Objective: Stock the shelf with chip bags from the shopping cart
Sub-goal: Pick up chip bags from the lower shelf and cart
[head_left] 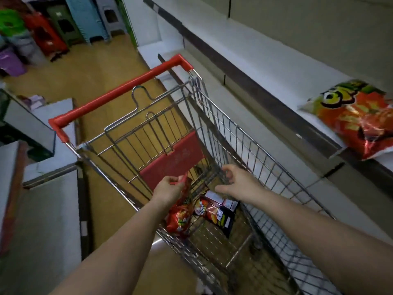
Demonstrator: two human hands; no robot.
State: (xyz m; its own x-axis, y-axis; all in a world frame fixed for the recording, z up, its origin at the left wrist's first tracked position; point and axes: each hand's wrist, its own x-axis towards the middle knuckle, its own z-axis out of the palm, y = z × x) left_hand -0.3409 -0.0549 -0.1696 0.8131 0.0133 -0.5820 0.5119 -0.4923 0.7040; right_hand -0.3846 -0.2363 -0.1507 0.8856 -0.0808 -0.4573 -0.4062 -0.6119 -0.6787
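Observation:
A wire shopping cart [251, 145] with a red handle [119, 94] stands in front of me. My left hand [170, 186] pinches the top edge of a red chip bag [179, 218], which hangs inside the cart. A dark chip bag [217, 213] lies on the cart floor beside it. My right hand [236, 182] hovers over the cart with loosely curled fingers and holds nothing. On the white shelf [265, 67] to the right, a red and green chip bag [357, 116] lies flat with its end over the front edge.
More white shelving [44, 205] stands to the left of the cart. Stacks of coloured plastic stools [63, 24] fill the far end of the aisle. A strip of tan floor [89, 69] runs between the shelves.

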